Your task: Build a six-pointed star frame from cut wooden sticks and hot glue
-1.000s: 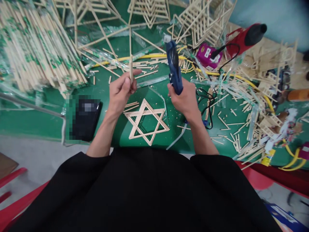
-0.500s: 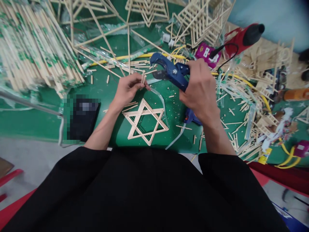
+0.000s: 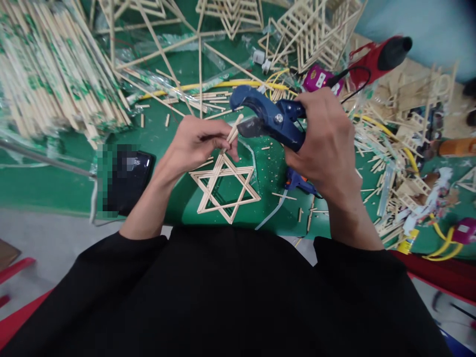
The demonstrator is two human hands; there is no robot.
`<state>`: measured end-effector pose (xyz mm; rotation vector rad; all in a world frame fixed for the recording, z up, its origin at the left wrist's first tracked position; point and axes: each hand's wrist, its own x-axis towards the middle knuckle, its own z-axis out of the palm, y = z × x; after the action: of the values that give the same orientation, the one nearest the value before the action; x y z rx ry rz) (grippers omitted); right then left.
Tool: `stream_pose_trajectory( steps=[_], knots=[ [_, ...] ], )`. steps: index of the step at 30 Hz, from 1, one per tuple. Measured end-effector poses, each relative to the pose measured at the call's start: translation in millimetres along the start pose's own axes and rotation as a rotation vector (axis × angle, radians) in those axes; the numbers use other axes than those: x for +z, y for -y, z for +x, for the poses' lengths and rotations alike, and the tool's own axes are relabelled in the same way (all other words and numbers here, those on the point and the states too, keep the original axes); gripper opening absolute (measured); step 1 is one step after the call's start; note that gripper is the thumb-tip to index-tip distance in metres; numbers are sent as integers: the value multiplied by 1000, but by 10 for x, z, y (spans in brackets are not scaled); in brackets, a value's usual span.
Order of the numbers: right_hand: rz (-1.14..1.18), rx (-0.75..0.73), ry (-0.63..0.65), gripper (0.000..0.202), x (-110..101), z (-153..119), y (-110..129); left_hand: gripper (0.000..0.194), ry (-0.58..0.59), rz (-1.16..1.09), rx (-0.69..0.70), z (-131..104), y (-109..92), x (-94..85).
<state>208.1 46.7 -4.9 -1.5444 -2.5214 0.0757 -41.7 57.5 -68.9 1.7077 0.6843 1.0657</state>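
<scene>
My left hand (image 3: 201, 141) pinches a few short wooden sticks (image 3: 234, 128) between thumb and fingers, their tips angled up to the right. Wrapped in my right hand (image 3: 327, 139) are the handles of a blue pipe cutter (image 3: 273, 116). Its curved jaw is apart from the dark blade, which is beside the upper ends of the sticks; whether they touch I cannot tell. Just below my left hand, a six-pointed star frame (image 3: 238, 202) of layered wooden sticks lies flat on the green table (image 3: 178, 208). A blue glue gun (image 3: 297, 182) rests partly behind my right wrist.
Bundled sticks in plastic (image 3: 55, 69) fill the left back, above a black device (image 3: 134, 178). Stacked star frames (image 3: 230, 17) stand behind. A red heat gun (image 3: 375, 62), a purple power socket (image 3: 316, 78), yellow cable and loose stick offcuts (image 3: 375, 158) crowd the right.
My left hand has shifted slightly right and down, and the sticks now tilt to the right. My right hand has moved a little right and lower with the pipe cutter, whose blade is nearer the sticks.
</scene>
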Motion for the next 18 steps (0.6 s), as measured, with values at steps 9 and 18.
stream_pose_trajectory(
  steps=[9,18],
  knots=[
    [92,88,3,28,-180,-64,98,21,78,-26,11,33,-202,-41],
    [41,108,53,17,-164,-70,132,16,198,-147,-51,27,-253,-151]
  ],
)
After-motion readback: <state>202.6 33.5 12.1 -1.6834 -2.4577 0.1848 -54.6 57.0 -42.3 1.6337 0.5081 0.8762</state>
